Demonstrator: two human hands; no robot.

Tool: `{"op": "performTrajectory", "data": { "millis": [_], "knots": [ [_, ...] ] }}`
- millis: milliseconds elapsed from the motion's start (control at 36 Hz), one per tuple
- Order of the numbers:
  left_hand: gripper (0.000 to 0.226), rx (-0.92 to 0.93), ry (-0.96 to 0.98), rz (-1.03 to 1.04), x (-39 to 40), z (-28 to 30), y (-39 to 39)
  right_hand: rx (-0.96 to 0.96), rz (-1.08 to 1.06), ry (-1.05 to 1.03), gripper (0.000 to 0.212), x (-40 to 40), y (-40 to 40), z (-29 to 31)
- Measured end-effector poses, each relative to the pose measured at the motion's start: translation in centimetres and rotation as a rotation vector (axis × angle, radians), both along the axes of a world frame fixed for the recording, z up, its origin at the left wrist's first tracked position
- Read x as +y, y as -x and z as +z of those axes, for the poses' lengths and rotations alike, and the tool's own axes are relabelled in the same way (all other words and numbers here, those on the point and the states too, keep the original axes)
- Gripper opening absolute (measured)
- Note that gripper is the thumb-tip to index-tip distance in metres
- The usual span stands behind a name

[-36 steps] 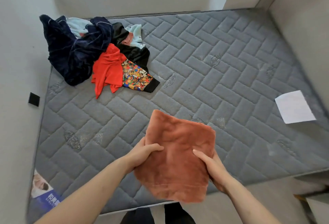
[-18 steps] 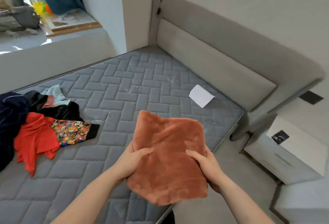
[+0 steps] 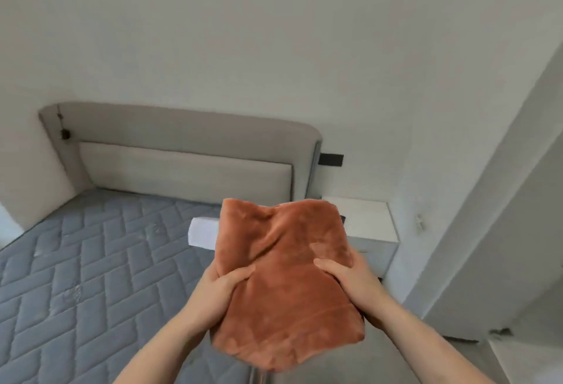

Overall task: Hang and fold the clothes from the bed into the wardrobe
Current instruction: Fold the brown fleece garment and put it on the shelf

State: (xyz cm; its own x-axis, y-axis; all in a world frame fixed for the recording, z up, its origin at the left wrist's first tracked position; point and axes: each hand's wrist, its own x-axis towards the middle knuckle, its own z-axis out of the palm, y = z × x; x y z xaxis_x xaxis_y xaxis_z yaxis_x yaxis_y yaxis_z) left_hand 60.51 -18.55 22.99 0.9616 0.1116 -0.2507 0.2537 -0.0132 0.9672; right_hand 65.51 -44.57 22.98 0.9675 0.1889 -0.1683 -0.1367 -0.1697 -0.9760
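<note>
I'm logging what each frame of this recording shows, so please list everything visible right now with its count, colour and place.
folded fleece garment: one, rust orange, held up at centre in front of the bed's right edge
mattress: one, grey quilted, lower left
headboard: one, beige padded, against the back wall
sheet of paper: one, white, on the mattress, partly behind the garment
nightstand: one, white, right of the bed
wall plate: one, black, on the wall right of the headboard
left hand: grips the garment's left edge
right hand: grips the garment's right edge
</note>
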Motion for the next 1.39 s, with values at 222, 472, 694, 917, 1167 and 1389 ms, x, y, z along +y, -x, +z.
{"op": "performTrajectory", "data": {
  "millis": [222, 472, 694, 917, 1167, 1389],
  "knots": [
    [0.043, -0.096, 0.012, -0.219, -17.2, 3.1, -11.4, -0.081, -0.256, 0.006, 0.048, -17.7, -4.8, 4.4],
    [0.056, -0.18, 0.065, -0.472, -33.4, 7.4, -19.2, -0.184, -0.508, 0.0, 0.049, -32.9, -7.2, 8.7],
    [0.062, -0.253, 0.074, -0.696, -45.3, 10.9, -25.1, -0.249, -0.75, 0.014, 0.056, -42.6, -7.6, 11.5],
    [0.05, -0.261, 0.096, -0.979, -56.0, 13.8, -30.2, -0.304, -1.006, 0.062, 0.04, -50.1, -7.5, 14.0],
    [0.059, -0.228, 0.096, -1.241, -67.1, 16.6, -35.4, -0.337, -1.249, 0.146, 0.056, -56.2, -8.0, 16.8],
    [0.063, -0.128, 0.076, -1.581, -76.2, 19.8, -34.0, -0.306, -1.525, 0.163, 0.041, -60.3, -4.1, 18.4]
  ]
}}
